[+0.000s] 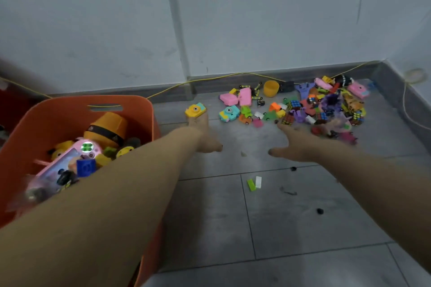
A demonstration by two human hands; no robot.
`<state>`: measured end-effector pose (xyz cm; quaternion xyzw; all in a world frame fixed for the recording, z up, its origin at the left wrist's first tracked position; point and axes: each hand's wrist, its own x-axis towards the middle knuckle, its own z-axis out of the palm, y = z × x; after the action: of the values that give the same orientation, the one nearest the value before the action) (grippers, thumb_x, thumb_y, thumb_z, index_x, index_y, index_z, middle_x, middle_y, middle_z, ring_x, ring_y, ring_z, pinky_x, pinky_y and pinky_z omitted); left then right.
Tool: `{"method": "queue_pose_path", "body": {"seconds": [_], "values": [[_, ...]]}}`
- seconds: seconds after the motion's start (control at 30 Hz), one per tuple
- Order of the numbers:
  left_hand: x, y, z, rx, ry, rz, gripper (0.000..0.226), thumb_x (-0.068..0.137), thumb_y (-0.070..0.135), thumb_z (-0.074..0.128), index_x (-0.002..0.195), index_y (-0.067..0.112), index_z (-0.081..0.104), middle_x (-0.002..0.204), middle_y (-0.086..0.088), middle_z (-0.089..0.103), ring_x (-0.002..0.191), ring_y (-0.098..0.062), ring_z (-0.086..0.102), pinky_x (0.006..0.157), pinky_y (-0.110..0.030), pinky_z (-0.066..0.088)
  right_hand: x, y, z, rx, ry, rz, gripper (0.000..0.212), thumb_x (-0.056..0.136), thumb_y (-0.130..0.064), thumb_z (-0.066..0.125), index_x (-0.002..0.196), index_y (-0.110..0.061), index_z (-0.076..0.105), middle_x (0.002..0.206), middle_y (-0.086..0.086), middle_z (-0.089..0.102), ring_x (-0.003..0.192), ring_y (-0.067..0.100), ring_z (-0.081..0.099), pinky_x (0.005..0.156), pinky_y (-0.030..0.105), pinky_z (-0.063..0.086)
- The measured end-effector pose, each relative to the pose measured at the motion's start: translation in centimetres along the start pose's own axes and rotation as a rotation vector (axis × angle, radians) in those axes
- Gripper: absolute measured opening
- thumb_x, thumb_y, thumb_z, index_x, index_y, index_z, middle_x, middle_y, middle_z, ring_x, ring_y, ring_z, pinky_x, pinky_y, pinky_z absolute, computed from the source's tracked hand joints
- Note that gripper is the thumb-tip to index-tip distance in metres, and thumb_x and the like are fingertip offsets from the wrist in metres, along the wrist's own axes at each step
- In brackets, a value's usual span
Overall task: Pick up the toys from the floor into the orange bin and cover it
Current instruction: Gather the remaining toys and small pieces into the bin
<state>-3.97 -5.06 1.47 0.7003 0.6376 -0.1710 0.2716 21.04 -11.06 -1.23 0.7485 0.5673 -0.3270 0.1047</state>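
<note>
Left hand (205,134): fingers reach forward to the yellow toy camera (195,110), tips at or under its near edge; whether they have hold of it cannot be told; thumb points down toward the floor (303,216). Right hand (300,144): fingers spread flat, holding nothing, tips at the near edge of the toy pile (321,105); pile lies straight ahead, stretching left to right along the wall. Teal toy camera (229,113): between the two hands, somewhat nearer the left. Green and white blocks (254,183): loose on the floor, nearer the person than either hand. Orange bin (58,112): left of the left arm, part filled, uncovered; lid not in view.
</note>
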Motion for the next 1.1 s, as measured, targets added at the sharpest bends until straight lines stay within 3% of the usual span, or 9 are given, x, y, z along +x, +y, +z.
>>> {"method": "queue_pose_path", "body": {"seconds": [0.17, 0.33, 0.5, 0.63, 0.8, 0.93, 1.1], "values": [[5.8, -0.7, 2.1, -0.075, 0.068, -0.105, 0.132, 0.064, 0.068, 0.075, 0.152, 0.033, -0.017, 0.161, -0.015, -0.013, 0.147, -0.041, -0.007, 0.117, -0.058, 0.014, 5.5, 0.6, 1.7, 0.11, 0.131, 0.002, 0.106, 0.081, -0.068, 0.062, 0.156, -0.035, -0.005, 0.164, 0.015, -0.002, 0.15, 0.039, 0.01, 0.117, 0.051, 0.026], [11.0, -0.9, 2.2, -0.144, 0.173, -0.127, 0.129, 0.063, 0.068, 0.076, 0.154, 0.035, -0.01, 0.161, -0.015, -0.014, 0.147, -0.041, -0.003, 0.116, -0.057, 0.02, 11.2, 1.9, 1.1, 0.172, 0.396, 0.017, 0.105, 0.08, -0.073, 0.058, 0.156, -0.037, -0.004, 0.162, 0.02, -0.005, 0.15, 0.041, -0.002, 0.117, 0.057, 0.017], [15.1, 0.4, 2.6, -0.079, 0.146, -0.072, 0.131, 0.054, 0.082, 0.069, 0.152, 0.042, -0.009, 0.161, -0.014, -0.013, 0.147, -0.042, -0.004, 0.116, -0.058, 0.018, 14.5, 2.9, 0.8, 0.044, 0.378, -0.027, 0.094, 0.079, -0.078, 0.05, 0.153, -0.046, 0.002, 0.163, 0.014, -0.001, 0.147, 0.044, 0.006, 0.112, 0.059, 0.024], [15.9, 2.7, 3.1, -0.029, 0.171, 0.046, 0.117, 0.056, 0.084, 0.065, 0.149, 0.045, 0.005, 0.158, -0.016, 0.0, 0.144, -0.043, 0.0, 0.114, -0.058, 0.023, 15.8, 0.9, 1.3, -0.084, 0.417, -0.201, 0.087, 0.081, -0.079, 0.043, 0.153, -0.048, 0.005, 0.162, 0.008, 0.004, 0.142, 0.044, 0.014, 0.11, 0.055, 0.029], [16.4, 4.0, 4.1, 0.15, 0.266, 0.175, 0.099, 0.066, 0.081, 0.059, 0.144, 0.042, 0.013, 0.142, -0.017, 0.022, 0.129, -0.041, 0.023, 0.103, -0.054, 0.037, 16.5, -1.0, 2.4, -0.268, 0.523, -0.335, 0.081, 0.074, -0.08, 0.036, 0.145, -0.041, 0.033, 0.145, 0.014, 0.028, 0.12, 0.041, 0.038, 0.092, 0.056, 0.047], [16.3, 4.4, 4.4, 0.229, 0.308, 0.25, 0.082, 0.073, 0.071, 0.062, 0.135, 0.033, 0.023, 0.136, -0.013, 0.026, 0.126, -0.038, 0.026, 0.088, -0.052, 0.048, 16.1, -0.8, 2.1, -0.324, 0.523, -0.331, 0.07, 0.076, -0.075, 0.046, 0.131, -0.031, 0.043, 0.138, 0.014, 0.03, 0.116, 0.04, 0.039, 0.085, 0.052, 0.051], [15.9, 4.9, 4.9, 0.338, 0.241, 0.247, 0.09, 0.075, 0.064, 0.064, 0.14, 0.027, 0.015, 0.146, -0.012, 0.017, 0.135, -0.046, 0.016, 0.093, -0.054, 0.048, 15.8, -0.3, 2.3, -0.325, 0.508, -0.316, 0.065, 0.081, -0.07, 0.05, 0.132, -0.029, 0.046, 0.131, 0.016, 0.034, 0.117, 0.037, 0.039, 0.087, 0.05, 0.051]]}}
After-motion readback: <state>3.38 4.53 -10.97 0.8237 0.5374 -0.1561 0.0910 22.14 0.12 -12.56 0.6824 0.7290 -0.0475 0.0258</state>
